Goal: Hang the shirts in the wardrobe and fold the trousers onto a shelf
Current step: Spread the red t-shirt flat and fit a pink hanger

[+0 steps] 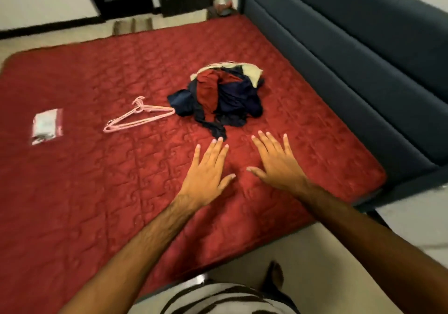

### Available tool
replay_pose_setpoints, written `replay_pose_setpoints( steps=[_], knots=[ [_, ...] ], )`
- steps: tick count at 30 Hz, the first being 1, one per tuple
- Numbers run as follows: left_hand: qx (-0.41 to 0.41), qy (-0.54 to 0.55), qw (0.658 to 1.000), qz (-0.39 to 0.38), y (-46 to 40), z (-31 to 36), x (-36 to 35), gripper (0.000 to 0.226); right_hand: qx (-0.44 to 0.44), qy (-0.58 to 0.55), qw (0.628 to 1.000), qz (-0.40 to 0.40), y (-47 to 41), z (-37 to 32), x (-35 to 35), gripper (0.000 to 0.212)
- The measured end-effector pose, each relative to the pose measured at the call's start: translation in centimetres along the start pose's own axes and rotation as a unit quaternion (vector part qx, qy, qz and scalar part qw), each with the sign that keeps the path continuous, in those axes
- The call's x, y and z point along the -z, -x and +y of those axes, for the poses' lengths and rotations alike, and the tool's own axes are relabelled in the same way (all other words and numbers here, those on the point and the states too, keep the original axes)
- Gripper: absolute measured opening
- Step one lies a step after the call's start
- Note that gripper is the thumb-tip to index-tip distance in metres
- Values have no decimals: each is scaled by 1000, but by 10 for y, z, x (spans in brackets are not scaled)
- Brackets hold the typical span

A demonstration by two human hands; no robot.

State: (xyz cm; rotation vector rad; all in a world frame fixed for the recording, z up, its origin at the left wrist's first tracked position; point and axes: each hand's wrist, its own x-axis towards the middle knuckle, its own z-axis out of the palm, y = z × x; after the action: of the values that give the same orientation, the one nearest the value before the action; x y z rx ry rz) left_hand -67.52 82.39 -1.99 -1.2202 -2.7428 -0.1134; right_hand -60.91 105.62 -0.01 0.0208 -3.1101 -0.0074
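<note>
A tangled pile of clothes (221,95) — dark navy, rust red and a pale cream piece — lies on the red quilted mattress (72,192) just beyond my fingertips. A navy strip trails from the pile toward my left hand (206,170), ending right at its fingertips; I cannot tell whether they touch it. Both my hands are empty, palms down, fingers straight and spread wide. My right hand (276,163) is beside the left one, with bare mattress ahead of it and the pile up and to its left. Further left of my left hand lie pink hangers (138,117), stacked together, near the pile's edge. Far out to the left sits a small clear plastic bag (47,125). A dark blue padded headboard (363,59) runs along my right side.

I judge the sorting has not begun — nothing is hung or folded. My next move calls for pulling one garment free of the tangle and seeing whether it is a shirt or trousers.
</note>
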Motion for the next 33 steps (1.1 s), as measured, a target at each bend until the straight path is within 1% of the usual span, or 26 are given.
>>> replay_pose_setpoints(
  steps=[2,5,9,14,17,19,21,23,27,33],
  knots=[
    [58,-2,998,-7,-10,6,1,80,57,-8,998,-7,-28,20,1,92],
    [129,-17,991,-5,-16,14,0,79,120,-13,993,-18,-61,38,2,92],
    [225,-24,974,-19,-21,22,-8,79,216,-4,976,-38,-106,45,-8,91],
    [293,-26,956,-14,-37,10,-25,75,281,6,958,-49,-165,38,-19,92],
    [318,-8,948,-21,-53,-11,-35,75,296,19,954,-49,-205,32,-26,87],
    [328,12,944,-18,-64,-28,-42,75,298,20,952,-65,-231,28,-29,87],
    [332,11,943,-16,-73,-51,-49,75,303,32,951,-61,-260,20,-32,87],
    [335,18,942,-23,-80,-70,-54,76,305,43,948,-76,-283,11,-35,86],
    [360,26,933,-6,-90,-97,-70,76,306,52,945,-105,-325,0,-47,86],
    [372,28,928,-4,-134,-123,-128,77,312,70,938,-131,-390,13,-92,83]
  ],
)
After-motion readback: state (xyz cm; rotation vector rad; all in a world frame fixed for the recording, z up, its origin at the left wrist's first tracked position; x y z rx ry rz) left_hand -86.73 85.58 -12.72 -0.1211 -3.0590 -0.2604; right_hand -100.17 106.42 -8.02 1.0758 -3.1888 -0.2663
